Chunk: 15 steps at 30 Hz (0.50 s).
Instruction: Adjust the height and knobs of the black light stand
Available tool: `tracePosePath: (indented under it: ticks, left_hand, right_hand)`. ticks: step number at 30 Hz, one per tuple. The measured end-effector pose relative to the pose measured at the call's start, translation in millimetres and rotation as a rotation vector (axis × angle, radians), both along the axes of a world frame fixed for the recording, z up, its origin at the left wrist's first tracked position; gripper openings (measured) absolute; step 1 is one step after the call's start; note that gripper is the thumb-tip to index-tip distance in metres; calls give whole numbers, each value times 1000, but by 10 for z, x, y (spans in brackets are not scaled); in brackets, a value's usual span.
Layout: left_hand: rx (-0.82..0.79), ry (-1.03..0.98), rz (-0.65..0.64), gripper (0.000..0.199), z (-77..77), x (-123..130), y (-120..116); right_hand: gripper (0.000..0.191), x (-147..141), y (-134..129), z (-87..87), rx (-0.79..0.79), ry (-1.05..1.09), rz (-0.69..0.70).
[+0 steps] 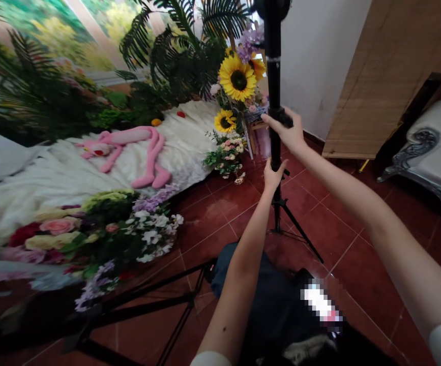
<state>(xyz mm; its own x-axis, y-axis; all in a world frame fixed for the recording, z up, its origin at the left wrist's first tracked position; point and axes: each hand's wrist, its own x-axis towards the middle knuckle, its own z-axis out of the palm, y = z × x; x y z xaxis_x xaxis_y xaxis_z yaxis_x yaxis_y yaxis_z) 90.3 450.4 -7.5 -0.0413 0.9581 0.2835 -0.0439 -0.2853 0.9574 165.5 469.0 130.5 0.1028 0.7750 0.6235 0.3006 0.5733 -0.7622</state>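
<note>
A black tripod stand (276,86) rises in front of me, its top cut off by the frame and its legs on the floor. My left hand (273,175) is wrapped round the pole at a lower collar. Higher up, my right hand (291,131) grips the stand by the upper collar (278,116), beside its clamp knob. Some fingers of both hands are hidden behind the pole. Below my arms, a bright pixelated screen (321,303) lies near my dark clothing.
A pink plush toy (130,147) lies on a white furry cover (189,127) at left. Sunflowers (238,79) and flower bunches (153,231) flank it. Another tripod (144,300) lies low at left. A silver-framed sofa (434,134) and woven blind (369,76) stand right, over red tiles (220,208).
</note>
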Motion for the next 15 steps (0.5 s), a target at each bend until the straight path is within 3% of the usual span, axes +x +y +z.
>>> tracePosePath:
  ticks: [2, 5, 11, 15]
  left_hand:
    - [-13, -6, -17, 58, -42, -8, -2]
    - [-15, -19, -33, 49, -41, -7, 24]
    - [-42, 0, -2, 39, -14, 6, 27]
    - [-16, 27, 21, 33, -6, -4, 18]
  right_hand:
    - [55, -39, -84, -218, -11, -6, -77]
    - [54, -36, -120, -399, -38, -4, -66]
    - [50, 66, -33, -380, -103, 36, 129]
    - [46, 68, -86, -368, -160, 59, 164]
